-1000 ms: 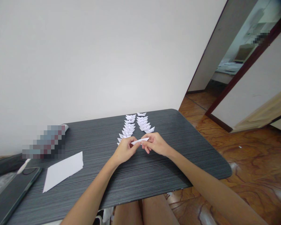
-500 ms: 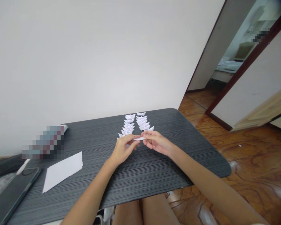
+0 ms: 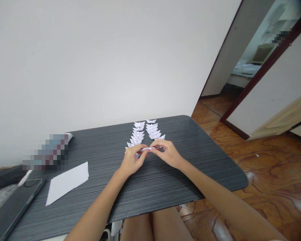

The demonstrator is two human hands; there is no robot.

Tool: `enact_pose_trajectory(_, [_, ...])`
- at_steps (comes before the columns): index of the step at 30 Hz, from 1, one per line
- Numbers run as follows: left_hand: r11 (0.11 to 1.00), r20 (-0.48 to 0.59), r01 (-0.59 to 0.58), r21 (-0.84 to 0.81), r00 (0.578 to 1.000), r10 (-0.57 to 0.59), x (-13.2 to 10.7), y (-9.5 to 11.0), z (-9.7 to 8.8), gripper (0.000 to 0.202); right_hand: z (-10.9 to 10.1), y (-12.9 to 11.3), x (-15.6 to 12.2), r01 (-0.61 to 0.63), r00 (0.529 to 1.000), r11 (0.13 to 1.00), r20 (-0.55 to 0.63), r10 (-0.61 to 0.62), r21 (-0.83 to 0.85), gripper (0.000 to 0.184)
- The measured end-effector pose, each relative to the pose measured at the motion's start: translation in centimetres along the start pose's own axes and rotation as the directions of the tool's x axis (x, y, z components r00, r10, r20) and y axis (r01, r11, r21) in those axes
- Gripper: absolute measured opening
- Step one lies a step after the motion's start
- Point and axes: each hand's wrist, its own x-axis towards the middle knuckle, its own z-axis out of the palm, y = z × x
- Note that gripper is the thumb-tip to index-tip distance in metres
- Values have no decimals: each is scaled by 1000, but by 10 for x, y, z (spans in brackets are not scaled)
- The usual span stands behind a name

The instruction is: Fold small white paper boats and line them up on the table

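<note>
A small folded piece of white paper (image 3: 145, 149) is pinched between both hands above the dark table. My left hand (image 3: 133, 157) grips its left end, thumb and fingers pressed together. My right hand (image 3: 167, 152) holds the other end with a bent index finger and thumb. Much of the paper is covered by the fingers. Just beyond the hands stand two rows of white paper boats, a left row (image 3: 137, 134) and a right row (image 3: 152, 129). The nearest boats are partly hidden behind my hands.
White paper sheets (image 3: 67, 182) lie at the left on the dark striped table (image 3: 100, 177). A phone (image 3: 15, 207) rests at the left edge, near a pixelated object (image 3: 48, 150). A white wall (image 3: 102, 67) rises behind the table.
My right hand has turned, its index finger now arched and its thumb pressing the paper from the near side. The left hand has barely shifted.
</note>
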Motion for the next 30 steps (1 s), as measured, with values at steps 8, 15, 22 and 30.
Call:
enact_pose_trajectory(8, [992,-91,-95,88,990,103,-3,-1,2,13,0,-2,0,7,1000,999,-21,-6,50,11])
enact_pose_trajectory(15, [999,-123,19,-40,992,-24,-4,4,4,19,-1,-5,0,-39,999,988,-30,44,149,11])
enact_pose_trajectory(22, [999,104,35,-30,994,-32,-1,-3,-1,20,-1,-1,-3,20,999,1000,46,-20,-9,11])
enact_pose_trajectory(30, [995,202,82,-61,977,-68,0,-2,-4,27,0,-5,-4,55,990,996,131,-45,-71,13])
